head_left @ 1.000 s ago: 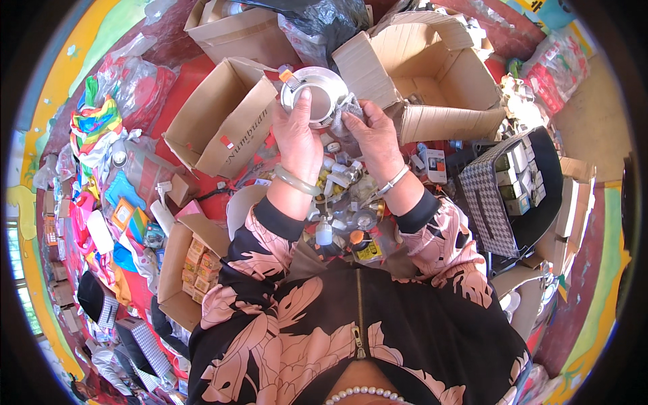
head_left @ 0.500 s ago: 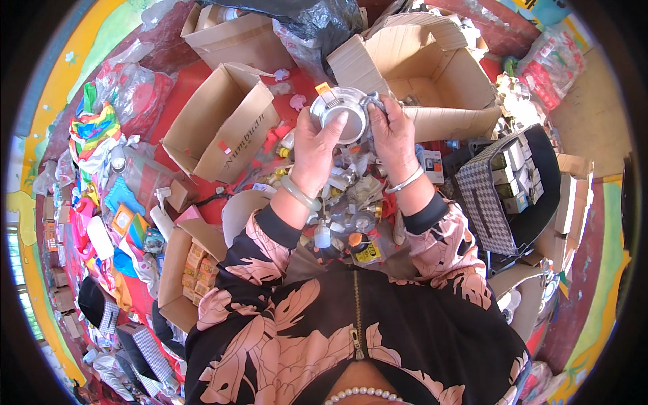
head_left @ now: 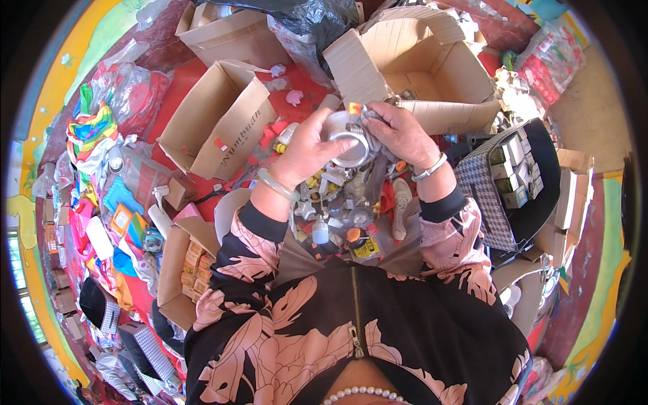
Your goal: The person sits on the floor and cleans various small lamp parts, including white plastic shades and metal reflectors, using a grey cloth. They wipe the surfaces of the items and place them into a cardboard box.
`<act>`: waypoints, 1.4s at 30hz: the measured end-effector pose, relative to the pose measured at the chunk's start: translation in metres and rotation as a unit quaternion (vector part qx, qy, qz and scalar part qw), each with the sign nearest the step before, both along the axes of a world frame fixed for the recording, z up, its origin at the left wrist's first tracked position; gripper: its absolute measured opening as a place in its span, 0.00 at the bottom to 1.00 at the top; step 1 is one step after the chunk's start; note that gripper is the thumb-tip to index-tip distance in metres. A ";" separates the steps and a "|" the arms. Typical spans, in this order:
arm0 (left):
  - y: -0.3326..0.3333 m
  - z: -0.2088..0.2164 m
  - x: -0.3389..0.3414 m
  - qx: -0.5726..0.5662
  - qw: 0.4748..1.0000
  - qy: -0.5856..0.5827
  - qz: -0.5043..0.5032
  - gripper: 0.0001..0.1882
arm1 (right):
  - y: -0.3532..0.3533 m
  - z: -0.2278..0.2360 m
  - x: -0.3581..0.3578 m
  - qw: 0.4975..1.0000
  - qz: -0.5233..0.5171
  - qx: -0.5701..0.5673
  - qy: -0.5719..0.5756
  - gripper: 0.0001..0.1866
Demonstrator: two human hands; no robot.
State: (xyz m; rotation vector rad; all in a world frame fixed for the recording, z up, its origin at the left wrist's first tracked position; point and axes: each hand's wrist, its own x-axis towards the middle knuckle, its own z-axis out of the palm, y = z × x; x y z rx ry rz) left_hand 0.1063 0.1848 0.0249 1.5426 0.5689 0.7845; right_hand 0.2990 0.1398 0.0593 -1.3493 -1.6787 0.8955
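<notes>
In front of me, my left hand [head_left: 304, 152] grips a round white and silver fitting, like a recessed downlight [head_left: 358, 156], its thumb over the rim. A coiled metal spring and an orange tag show on its upper side. My right hand [head_left: 403, 140] closes on a crumpled grey cloth-like piece [head_left: 372, 128] against the fitting's right side. Its exact kind cannot be made out. Below my hands lies a loose heap of small parts, with a pale bottle [head_left: 320, 232] and an orange-capped item [head_left: 354, 235] among them.
An upright cardboard box [head_left: 210, 131] stands ahead to the left, a larger open carton [head_left: 432, 67] ahead to the right. A checked bin [head_left: 487, 196] with small boxes is at my right. Left lie a carton of orange packets [head_left: 177, 270] and colourful cloths [head_left: 94, 135].
The fitting has been tilted and lowered slightly, so its spring now shows. My left hand has moved left and down, and my right hand has shifted right and down with the grey piece.
</notes>
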 end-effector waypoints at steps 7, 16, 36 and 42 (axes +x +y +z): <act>0.002 -0.005 0.011 -0.236 0.922 -0.274 0.136 0.14 | 0.005 -0.010 -0.024 0.984 -0.108 -0.062 0.127 0.09; 0.021 -0.006 -0.002 -0.294 0.864 -0.356 0.199 0.18 | 0.009 -0.040 -0.028 0.966 -0.071 -0.079 0.237 0.07; 0.009 -0.006 0.010 -0.197 0.873 -0.325 0.306 0.18 | 0.016 -0.031 -0.080 0.950 -0.191 0.239 -0.060 0.09; 0.011 -0.002 0.016 -0.122 0.880 -0.334 0.316 0.17 | 0.018 -0.037 -0.065 0.986 -0.129 0.106 0.015 0.07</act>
